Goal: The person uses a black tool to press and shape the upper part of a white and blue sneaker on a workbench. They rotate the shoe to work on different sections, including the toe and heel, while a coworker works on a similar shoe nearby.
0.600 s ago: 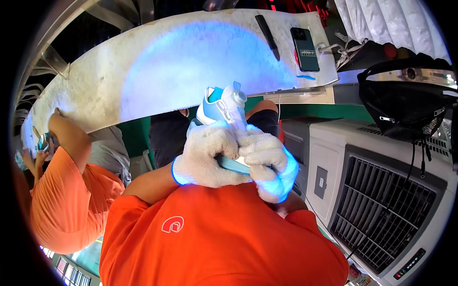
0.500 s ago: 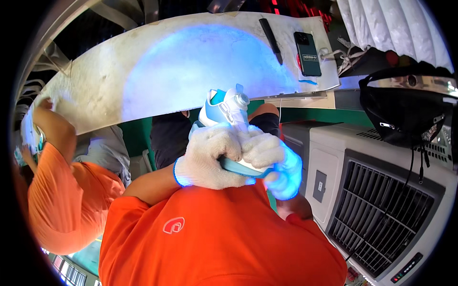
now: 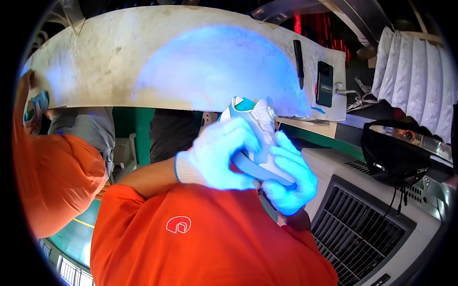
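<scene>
Hands (image 3: 220,155) holding shoe (image 3: 261,120), lettered phone (image 3: 324,85), shirt logo (image 3: 178,224)

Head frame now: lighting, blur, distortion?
Head view: blue light pools on the table and washes out glove detail on the left hand and right hand; head view: fisheye bows the table's far edge, black corners; head view: gloves soft, blur or glare unclear.

Gloved left hand (image 3: 220,156) and right hand (image 3: 292,175), lit blue, grip a shoe (image 3: 260,123) before a counter (image 3: 105,62) bearing a phone (image 3: 325,85) and black tool (image 3: 298,64); at left, an orange-shirted co-worker (image 3: 62,181).
</scene>
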